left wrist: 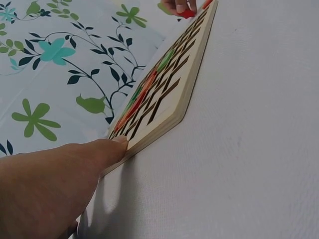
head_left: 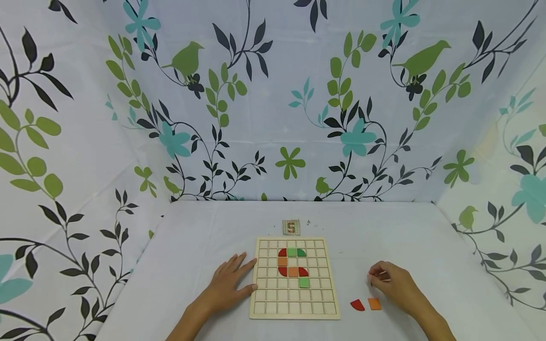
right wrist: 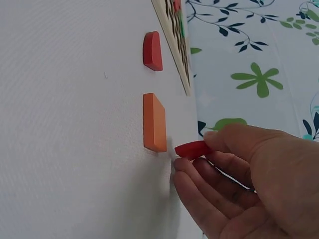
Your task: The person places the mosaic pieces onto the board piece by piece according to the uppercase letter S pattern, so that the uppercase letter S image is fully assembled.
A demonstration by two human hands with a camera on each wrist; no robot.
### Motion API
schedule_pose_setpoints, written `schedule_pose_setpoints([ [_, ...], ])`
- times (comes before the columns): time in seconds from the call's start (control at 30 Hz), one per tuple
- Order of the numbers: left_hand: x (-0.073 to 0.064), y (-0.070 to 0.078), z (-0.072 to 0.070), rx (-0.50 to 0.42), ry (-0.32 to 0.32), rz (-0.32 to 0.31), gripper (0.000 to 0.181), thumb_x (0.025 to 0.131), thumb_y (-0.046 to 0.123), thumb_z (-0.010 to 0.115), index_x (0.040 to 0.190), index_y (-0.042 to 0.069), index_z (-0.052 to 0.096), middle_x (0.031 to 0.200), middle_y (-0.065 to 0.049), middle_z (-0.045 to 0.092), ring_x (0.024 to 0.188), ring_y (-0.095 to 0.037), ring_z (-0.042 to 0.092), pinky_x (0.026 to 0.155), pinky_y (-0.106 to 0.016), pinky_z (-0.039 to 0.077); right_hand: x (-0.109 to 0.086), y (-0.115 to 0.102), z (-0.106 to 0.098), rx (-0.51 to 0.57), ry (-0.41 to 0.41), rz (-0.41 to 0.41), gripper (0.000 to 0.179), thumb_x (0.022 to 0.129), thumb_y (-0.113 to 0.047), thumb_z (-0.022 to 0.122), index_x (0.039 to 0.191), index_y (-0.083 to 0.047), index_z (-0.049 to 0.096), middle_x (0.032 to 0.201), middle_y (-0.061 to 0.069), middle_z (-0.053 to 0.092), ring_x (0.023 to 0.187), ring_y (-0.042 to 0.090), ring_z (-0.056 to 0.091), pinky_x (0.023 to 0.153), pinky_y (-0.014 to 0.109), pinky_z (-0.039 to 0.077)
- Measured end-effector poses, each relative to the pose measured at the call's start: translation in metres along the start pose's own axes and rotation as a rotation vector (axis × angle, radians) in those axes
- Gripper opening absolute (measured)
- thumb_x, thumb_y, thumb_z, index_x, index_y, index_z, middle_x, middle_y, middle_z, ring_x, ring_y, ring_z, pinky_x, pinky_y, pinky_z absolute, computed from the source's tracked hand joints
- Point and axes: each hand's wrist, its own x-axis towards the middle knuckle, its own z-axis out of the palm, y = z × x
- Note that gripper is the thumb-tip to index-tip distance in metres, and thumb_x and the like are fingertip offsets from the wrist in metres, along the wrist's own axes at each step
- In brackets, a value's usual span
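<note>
A square wooden grid board (head_left: 294, 310) lies on the white table, with several red, green and orange pieces set in its cells. My left hand (head_left: 228, 284) rests at the board's left side, fingers spread and fairly straight. In the left wrist view its thumb (left wrist: 107, 149) touches the board's edge. To the right of the board, my right hand (head_left: 394, 284) pinches a red piece (right wrist: 192, 149) between thumb and fingers, just above the table. Near that hand lie an orange square piece (head_left: 374, 303) and a red quarter-round piece (head_left: 357, 305).
A small pattern card (head_left: 291, 227) showing an S-like figure on a grid lies just behind the board. The white table (head_left: 204, 237) backs onto a hanging cloth (head_left: 264, 118) printed with leaves, flowers and birds, which also stands at both sides.
</note>
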Motion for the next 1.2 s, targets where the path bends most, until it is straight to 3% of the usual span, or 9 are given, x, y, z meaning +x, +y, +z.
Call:
schedule_pose_setpoints([
  [0.1,-0.001,0.001,0.000,-0.003,0.003,0.005,0.072,0.100,0.060,0.063,0.161,0.025,0.046,0.173,-0.012,0.029,0.161,-0.042,0.020,0.125,-0.071,0.017,0.000,0.003,-0.002,0.009,0.015,0.044,0.011,0.099,-0.019,0.075,0.108,-0.013,0.074,0.102,-0.004,0.075,0.096,0.015,0.072,0.083,0.030,0.060],
  [0.23,-0.001,0.000,0.000,-0.004,0.002,0.003,0.072,0.100,0.060,0.062,0.162,0.026,0.046,0.174,-0.011,0.029,0.161,-0.042,0.020,0.125,-0.071,0.017,-0.001,0.008,-0.006,-0.010,0.002,0.097,0.020,0.103,-0.030,0.071,0.111,-0.013,0.075,0.105,-0.004,0.075,0.101,0.019,0.071,0.090,0.041,0.060],
  [0.37,-0.001,-0.001,0.000,0.001,0.003,0.003,0.072,0.100,0.060,0.062,0.162,0.027,0.046,0.173,-0.011,0.029,0.161,-0.041,0.020,0.124,-0.071,0.017,-0.003,0.011,-0.011,-0.024,-0.011,0.115,0.020,0.103,-0.027,0.070,0.112,-0.010,0.075,0.109,0.001,0.072,0.103,0.023,0.070,0.090,0.046,0.059],
  [0.53,0.000,-0.002,0.001,0.007,0.000,0.001,0.072,0.100,0.061,0.063,0.162,0.028,0.045,0.174,-0.011,0.028,0.162,-0.041,0.019,0.125,-0.071,0.017,-0.004,0.014,-0.010,-0.024,-0.010,0.082,0.015,0.100,-0.017,0.072,0.111,-0.008,0.075,0.110,0.003,0.068,0.098,0.017,0.066,0.082,0.029,0.057],
  [0.63,0.001,-0.003,0.001,0.012,-0.003,0.000,0.072,0.100,0.061,0.062,0.162,0.028,0.045,0.174,-0.010,0.027,0.162,-0.040,0.018,0.126,-0.070,0.016,-0.005,0.016,-0.006,-0.037,-0.007,0.056,0.016,0.098,-0.017,0.076,0.112,-0.009,0.076,0.109,0.002,0.067,0.097,0.015,0.064,0.082,0.026,0.057],
  [0.83,0.001,-0.004,0.002,0.021,0.001,-0.001,0.072,0.100,0.061,0.062,0.162,0.028,0.045,0.174,-0.010,0.028,0.162,-0.040,0.019,0.125,-0.070,0.017,-0.007,0.014,0.001,-0.056,0.001,0.013,0.026,0.094,-0.019,0.080,0.118,-0.007,0.074,0.113,0.003,0.066,0.106,0.020,0.067,0.095,0.040,0.059],
  [1.2,-0.001,-0.004,0.002,-0.013,0.015,0.023,0.072,0.100,0.061,0.063,0.162,0.027,0.046,0.173,-0.011,0.030,0.161,-0.042,0.021,0.124,-0.072,0.017,0.005,-0.010,0.017,-0.188,0.001,-0.054,0.020,0.093,-0.011,0.080,0.111,-0.006,0.075,0.109,0.002,0.066,0.105,0.024,0.064,0.097,0.052,0.056],
])
